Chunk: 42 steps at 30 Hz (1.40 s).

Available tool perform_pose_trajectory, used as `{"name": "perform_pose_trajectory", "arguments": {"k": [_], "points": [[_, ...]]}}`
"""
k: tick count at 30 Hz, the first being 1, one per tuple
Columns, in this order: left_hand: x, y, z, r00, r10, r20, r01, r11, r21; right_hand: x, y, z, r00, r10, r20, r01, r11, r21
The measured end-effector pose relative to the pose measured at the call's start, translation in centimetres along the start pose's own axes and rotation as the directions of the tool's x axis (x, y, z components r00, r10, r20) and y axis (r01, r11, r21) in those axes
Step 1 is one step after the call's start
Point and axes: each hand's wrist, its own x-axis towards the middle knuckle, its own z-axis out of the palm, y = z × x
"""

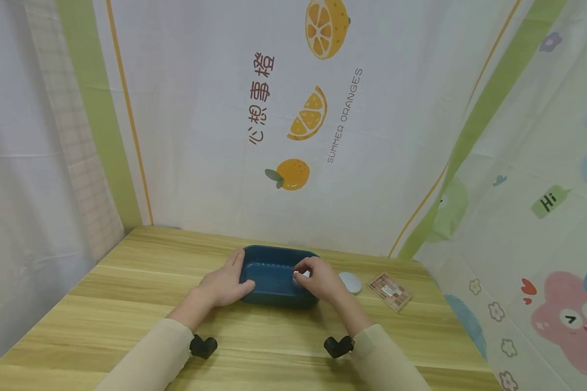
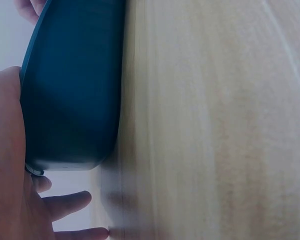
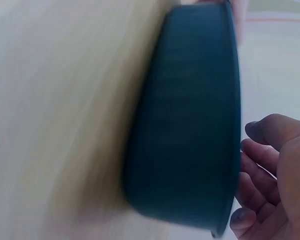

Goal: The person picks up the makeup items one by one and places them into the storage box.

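A dark blue rectangular dish [image 1: 274, 300] with rounded corners stands on the wooden table. My left hand [image 1: 225, 283] rests against its left end, the thumb over the rim and the fingers straight along the outside; the left wrist view shows those fingers [image 2: 67, 204] spread. My right hand [image 1: 323, 278] is over the dish's right end, pinching a small whitish thing [image 1: 295, 275] between thumb and fingers. Its kind cannot be told, as the fingers mostly cover it. In the right wrist view the fingers [image 3: 260, 182] are curled beside the rim, and what they hold is hidden.
Right of the dish lies a round white disc [image 1: 350, 283], partly behind my right hand. Beyond it is a flat palette of brown and pink squares [image 1: 390, 291]. A white curtain printed with oranges [image 1: 200, 163] hangs along the back edge of the wooden table [image 1: 254, 347].
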Motion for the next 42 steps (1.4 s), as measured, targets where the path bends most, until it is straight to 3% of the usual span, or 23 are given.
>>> {"name": "perform_pose_trajectory", "arguments": {"k": [6,15,25,36,42], "points": [[0.0,0.0,0.0,1.000,0.002,-0.005,-0.002,1.000,-0.012,-0.5,1.5,-1.8,0.995,0.082,-0.065,-0.079,0.996,0.038],[0.2,-0.3,0.2,1.000,-0.001,-0.003,0.001,1.000,-0.003,-1.2,4.9,-4.0,0.978,0.143,-0.150,-0.136,0.989,0.056],[-0.1,-0.2,0.2,1.000,-0.001,-0.003,0.001,1.000,-0.014,-2.5,8.4,-4.7,0.964,0.239,-0.117,-0.241,0.971,-0.006],[0.0,-0.1,0.2,1.000,0.001,0.003,-0.001,1.000,-0.005,-3.4,9.8,-4.4,0.948,0.308,-0.082,-0.317,0.938,-0.138],[0.2,-0.2,0.2,1.000,0.001,0.005,-0.001,1.000,0.000,-3.5,10.4,-4.1,0.937,0.341,-0.078,-0.349,0.925,-0.148]]}}
